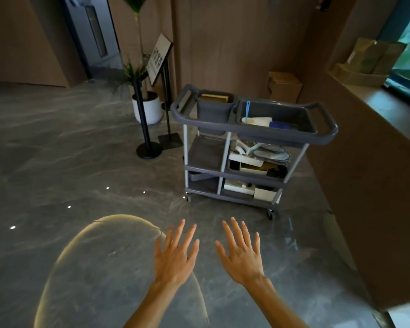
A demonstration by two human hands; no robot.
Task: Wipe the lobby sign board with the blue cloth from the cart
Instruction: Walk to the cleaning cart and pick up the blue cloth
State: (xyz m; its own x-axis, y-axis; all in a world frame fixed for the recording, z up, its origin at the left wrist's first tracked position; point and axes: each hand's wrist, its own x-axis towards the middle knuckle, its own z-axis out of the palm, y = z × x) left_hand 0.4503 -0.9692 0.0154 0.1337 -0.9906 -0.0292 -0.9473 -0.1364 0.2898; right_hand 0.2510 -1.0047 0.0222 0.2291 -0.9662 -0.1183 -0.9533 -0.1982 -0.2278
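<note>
- My left hand point(175, 256) is stretched out over the grey marble floor point(69, 162), back of the hand up, fingers straight and fanned apart, holding nothing.
- My right hand point(240, 255) lies just beside it in the same pose, fingers spread wide and empty. The 2 hands are close together but not touching.
- Ahead of my right hand, well apart from it, stands a grey cart point(251, 147) with 3 levels, on small wheels.
- In the top tray of the cart, on the side farther to the right of my hands, I see a patch of the blue cloth point(281, 125) lying next to something white. A light blue brush handle point(247, 112) pokes up just to its left.
- The 2 lower shelves of the cart hold a jumble of white boxes and pale items that I cannot make out clearly.
- Far ahead of my left hand, beyond the cart and to its left, the sign board point(158, 59) leans tilted on a black stand, with dark print on a pale face too small to read.
- A black post point(143, 114) on a round base stands just in front of the sign, and a white pot point(152, 110) with a green plant sits behind it.
- A curved band of yellow light point(57, 263) falls on the floor to the left of and beneath my left forearm.
- A brown counter point(365, 143) runs along to the right of my right hand.
</note>
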